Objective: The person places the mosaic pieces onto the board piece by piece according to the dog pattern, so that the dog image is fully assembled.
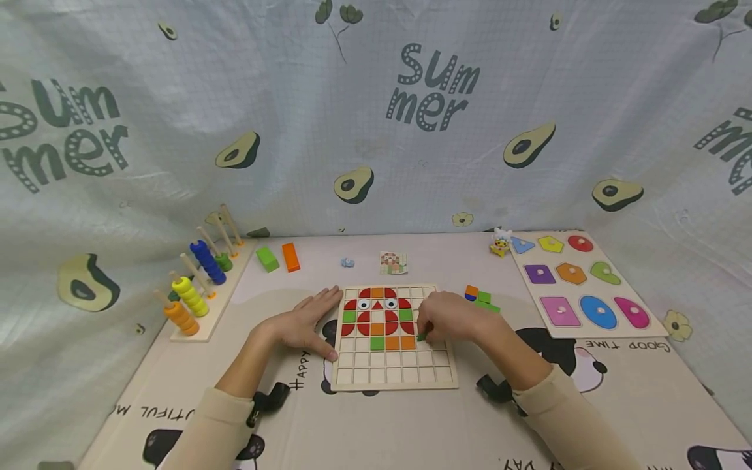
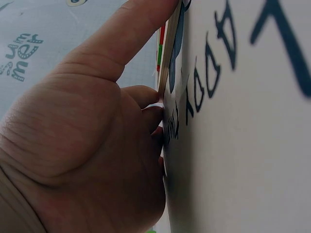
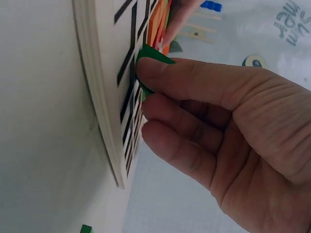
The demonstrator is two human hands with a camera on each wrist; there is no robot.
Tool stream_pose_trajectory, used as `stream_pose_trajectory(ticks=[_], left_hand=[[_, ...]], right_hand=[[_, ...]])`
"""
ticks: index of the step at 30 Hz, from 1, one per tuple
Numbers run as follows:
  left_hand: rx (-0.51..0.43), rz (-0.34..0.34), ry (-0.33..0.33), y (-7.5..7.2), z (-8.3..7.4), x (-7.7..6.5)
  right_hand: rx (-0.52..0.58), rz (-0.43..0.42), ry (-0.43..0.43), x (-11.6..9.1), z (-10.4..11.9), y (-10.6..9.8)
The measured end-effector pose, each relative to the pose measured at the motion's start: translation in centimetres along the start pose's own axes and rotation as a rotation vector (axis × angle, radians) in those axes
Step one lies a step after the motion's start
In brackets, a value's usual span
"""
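A wooden grid board (image 1: 393, 376) lies on the table between the hands, with red, orange, green and eye-printed tiles in its upper cells. One row below holds a green tile (image 1: 377, 343) and two orange tiles (image 1: 400, 343). My left hand (image 1: 301, 324) rests spread at the board's left side, its thumb against the edge. Over the board's right half, my right hand (image 1: 451, 316) pinches a small green tile (image 3: 155, 54) between thumb and fingers, right at the cells beside the orange tiles. In the right wrist view the thumb covers part of that tile.
Loose tiles (image 1: 484, 297) lie right of the board. Behind it are a small picture card (image 1: 393, 263), a blue piece (image 1: 347, 262), a green block (image 1: 267, 259) and an orange block (image 1: 290, 257). A ring-stacking rack (image 1: 202, 336) stands left; a shape puzzle (image 1: 587, 288) and figurine (image 1: 501, 242) right.
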State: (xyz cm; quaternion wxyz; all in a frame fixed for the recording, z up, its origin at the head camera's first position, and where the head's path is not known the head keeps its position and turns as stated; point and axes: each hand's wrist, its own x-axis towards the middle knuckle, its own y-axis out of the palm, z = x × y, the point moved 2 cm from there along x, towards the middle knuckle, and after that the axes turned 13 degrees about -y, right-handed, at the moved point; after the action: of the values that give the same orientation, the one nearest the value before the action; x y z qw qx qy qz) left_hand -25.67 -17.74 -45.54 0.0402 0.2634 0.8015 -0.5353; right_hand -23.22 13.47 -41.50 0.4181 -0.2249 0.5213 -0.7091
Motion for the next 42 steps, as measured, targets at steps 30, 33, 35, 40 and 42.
stream_pose_trajectory(ticks=[30, 33, 35, 40, 42], left_hand=[[-0.007, 0.000, 0.015, 0.0, -0.2, -0.3], [-0.005, -0.002, 0.012, 0.0, -0.2, -0.2], [-0.007, -0.003, 0.012, 0.0, -0.1, -0.2], [-0.014, -0.004, 0.015, 0.0, -0.1, -0.2], [-0.018, -0.003, 0.014, 0.0, -0.1, -0.2]], right_hand=[[0.063, 0.013, -0.105, -0.8, 0.6, 0.9], [0.048, -0.001, -0.103, -0.7, 0.5, 1.0], [0.040, -0.010, -0.098, -0.6, 0.4, 1.1], [0.058, -0.018, -0.097, -0.5, 0.2, 1.2], [0.076, -0.017, -0.101, -0.4, 0.1, 1.2]])
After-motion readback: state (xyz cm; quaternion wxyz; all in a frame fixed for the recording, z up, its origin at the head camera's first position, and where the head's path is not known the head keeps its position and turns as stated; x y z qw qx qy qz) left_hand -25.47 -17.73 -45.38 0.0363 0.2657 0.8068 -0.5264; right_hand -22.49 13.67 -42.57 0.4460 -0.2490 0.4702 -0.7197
